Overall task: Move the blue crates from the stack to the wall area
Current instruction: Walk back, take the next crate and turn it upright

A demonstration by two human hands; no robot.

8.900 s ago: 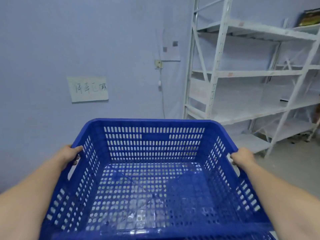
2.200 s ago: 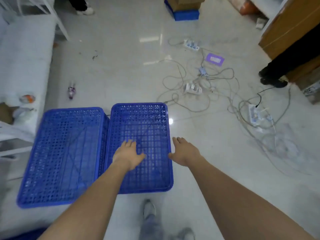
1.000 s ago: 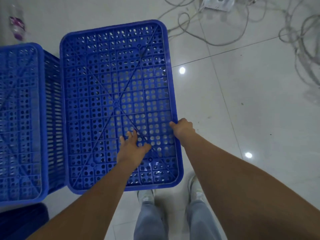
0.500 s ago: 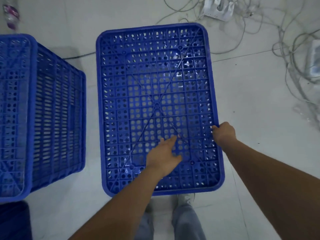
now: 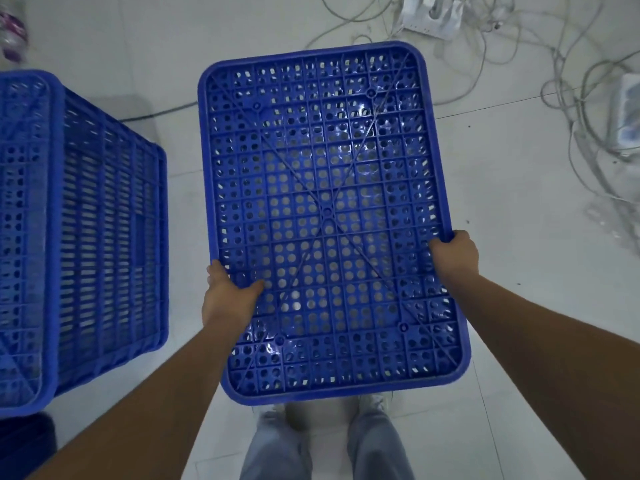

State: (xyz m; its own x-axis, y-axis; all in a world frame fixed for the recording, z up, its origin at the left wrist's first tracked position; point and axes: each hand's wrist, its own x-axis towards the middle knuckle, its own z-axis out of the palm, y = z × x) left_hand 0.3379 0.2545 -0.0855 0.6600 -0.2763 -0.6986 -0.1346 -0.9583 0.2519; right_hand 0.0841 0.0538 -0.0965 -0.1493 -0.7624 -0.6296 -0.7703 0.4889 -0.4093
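An upside-down blue crate fills the middle of the view, its perforated bottom facing me, held up off the floor above my feet. My left hand grips its left edge, thumb on the bottom face and fingers curled over the side. My right hand grips the right edge the same way. A second upside-down blue crate stands on the floor to the left, apart from the held one.
Tangled white cables and power strips lie on the tiled floor at the upper right. A small bottle lies at the top left. A dark blue object shows at the lower left corner.
My left hand slid from the crate's bottom face to its left edge and took hold. The crate has come up and away to the right of the other crate.
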